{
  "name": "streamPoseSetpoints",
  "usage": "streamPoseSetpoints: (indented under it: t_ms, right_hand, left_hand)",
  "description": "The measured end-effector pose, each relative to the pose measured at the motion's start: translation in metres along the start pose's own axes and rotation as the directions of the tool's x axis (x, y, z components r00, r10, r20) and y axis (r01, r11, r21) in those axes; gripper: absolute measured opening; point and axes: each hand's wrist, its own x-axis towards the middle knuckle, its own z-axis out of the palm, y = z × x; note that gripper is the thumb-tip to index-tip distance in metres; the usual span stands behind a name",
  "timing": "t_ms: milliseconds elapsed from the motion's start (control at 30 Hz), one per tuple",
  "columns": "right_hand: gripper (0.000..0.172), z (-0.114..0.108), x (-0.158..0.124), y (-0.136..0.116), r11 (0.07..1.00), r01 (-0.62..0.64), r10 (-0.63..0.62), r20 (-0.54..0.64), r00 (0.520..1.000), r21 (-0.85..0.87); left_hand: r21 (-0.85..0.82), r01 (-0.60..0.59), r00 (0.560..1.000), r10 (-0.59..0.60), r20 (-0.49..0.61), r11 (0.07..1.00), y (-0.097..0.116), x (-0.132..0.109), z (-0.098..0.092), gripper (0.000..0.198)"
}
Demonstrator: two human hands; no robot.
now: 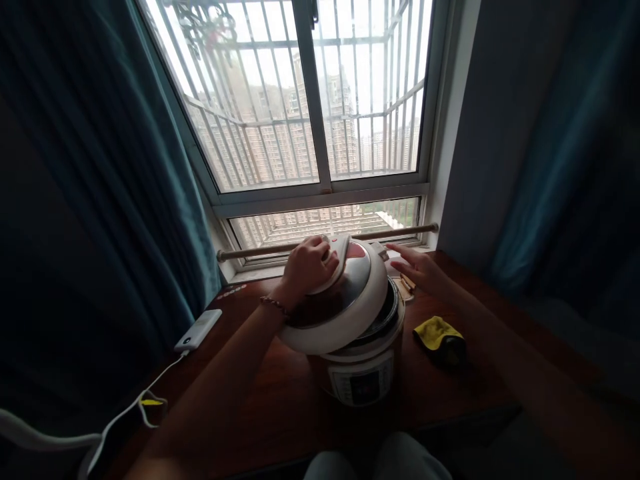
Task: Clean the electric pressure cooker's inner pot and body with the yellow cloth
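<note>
An electric pressure cooker [363, 377] stands on the wooden table, with its control panel facing me. Its white-rimmed, shiny lid [353, 283] sits tilted and shifted to the left, so part of the dark inner pot [383, 320] shows on the right. My left hand [313, 260] is closed round the handle on top of the lid. My right hand [415, 267] reaches in from the right with its fingers stretched out. Its fingertips are close to a small knob at the lid's right edge; I cannot tell whether they touch it.
A yellow and black cloth [440, 337] lies to the right of the cooker. On the left are a white power bank [199, 330] and a white cable [117, 413]. A pale rod [400, 233] crosses in front of the barred window. Blue curtains [165, 167] hang at both sides.
</note>
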Motion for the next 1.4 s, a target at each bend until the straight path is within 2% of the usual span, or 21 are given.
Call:
streamPoseSetpoints:
  t_ms: [200,367,600,900,1100,1300,1400]
  right_hand:
    - [0.051,-0.002,-0.020,0.033,0.999,-0.040,0.039,0.007,0.999,0.036]
    - [0.045,-0.002,-0.034,0.048,0.997,-0.071,0.070,-0.019,0.997,-0.032]
    - [0.042,0.006,-0.046,0.061,0.971,-0.139,0.137,-0.020,0.990,-0.195]
    - [0.038,0.015,-0.043,0.085,0.941,-0.037,0.042,0.008,0.999,-0.335]
    - [0.036,0.012,-0.034,0.082,0.957,-0.053,0.062,0.024,0.998,-0.287]
    - [0.037,0.009,-0.021,0.085,0.990,-0.061,0.079,0.142,0.987,-0.126]
    - [0.035,0.007,-0.019,0.085,0.989,-0.069,0.085,0.128,0.988,-0.128]
  left_hand:
    - [0.031,-0.124,0.990,0.122,0.068,0.992,0.027,0.010,0.021,0.028]
    - [0.004,-0.177,0.978,0.175,0.113,0.984,0.039,0.011,0.030,0.030]
    - [0.001,-0.198,0.969,0.196,0.150,0.980,0.043,0.006,0.042,0.030]
    - [0.039,-0.221,0.961,0.211,0.181,0.974,0.045,0.007,0.054,0.030]
    - [0.025,-0.234,0.952,0.224,0.208,0.972,0.044,0.008,0.054,0.032]
    - [-0.016,-0.283,0.935,0.279,0.220,0.959,0.040,0.009,0.054,0.034]
    - [-0.023,-0.299,0.928,0.296,0.225,0.954,0.038,0.009,0.055,0.034]
